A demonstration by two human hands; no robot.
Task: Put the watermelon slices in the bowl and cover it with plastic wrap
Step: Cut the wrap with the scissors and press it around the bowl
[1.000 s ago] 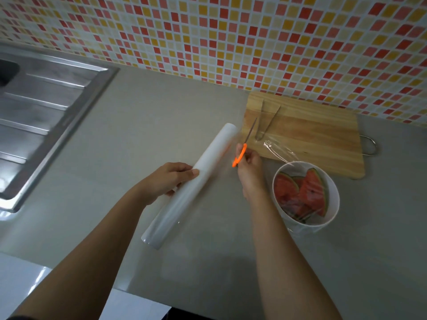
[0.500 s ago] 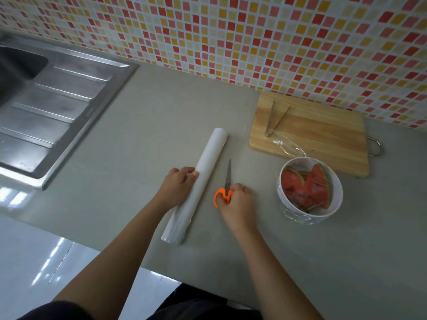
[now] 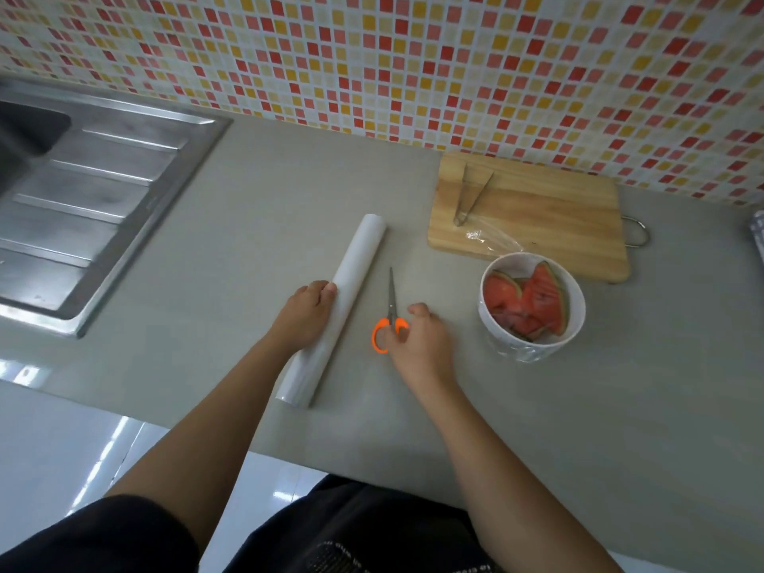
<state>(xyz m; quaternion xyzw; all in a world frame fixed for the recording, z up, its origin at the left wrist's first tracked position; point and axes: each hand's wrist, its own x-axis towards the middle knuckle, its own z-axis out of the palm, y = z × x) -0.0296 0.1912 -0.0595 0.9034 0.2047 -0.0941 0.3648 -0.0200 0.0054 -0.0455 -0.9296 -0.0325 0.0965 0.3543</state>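
Orange scissors (image 3: 390, 312) under the right hand (image 3: 417, 345), white plastic wrap roll (image 3: 355, 283) under the left hand (image 3: 304, 316).
Left fingers curl over the roll on the counter (image 3: 268, 200); right fingers lie loosely bent on the handles, grip unclear. Watermelon slices (image 3: 533, 303) sit in the white bowl (image 3: 533, 349) to the right, clear film (image 3: 492, 237) trailing from it onto the wooden cutting board (image 3: 537, 217) beside tongs (image 3: 469, 196).

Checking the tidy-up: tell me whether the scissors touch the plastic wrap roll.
Apart. The head view shows bare counter between the scissors and the plastic wrap roll.
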